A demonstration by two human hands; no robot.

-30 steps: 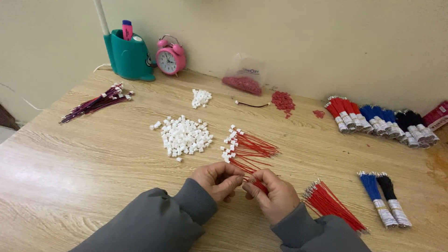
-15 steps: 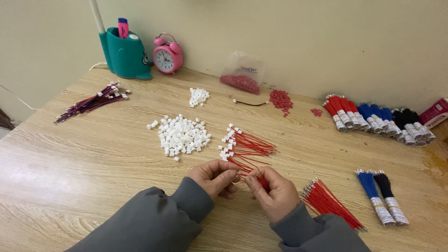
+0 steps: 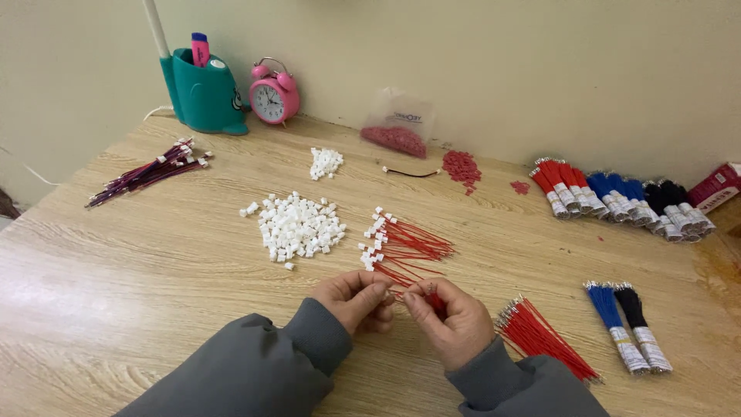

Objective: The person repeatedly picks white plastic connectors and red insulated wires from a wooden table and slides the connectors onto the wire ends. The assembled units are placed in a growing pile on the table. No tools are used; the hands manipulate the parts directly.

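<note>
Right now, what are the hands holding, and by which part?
Both hands, left hand and right hand, pinch a thin red wire between fingertips; the exact spot is hidden.

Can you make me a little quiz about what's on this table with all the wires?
1. True or false: the pink alarm clock stands next to the teal pen holder.
2. Which lies closest to the left hand and right hand? A) the pile of small white connectors B) the red wires with white ends C) the purple wires
3. Fill in: beside the blue wire bundle near the right edge lies a ____ bundle.

Key
1. True.
2. B. Both hands pinch a red wire just below that pile.
3. Black.
</note>
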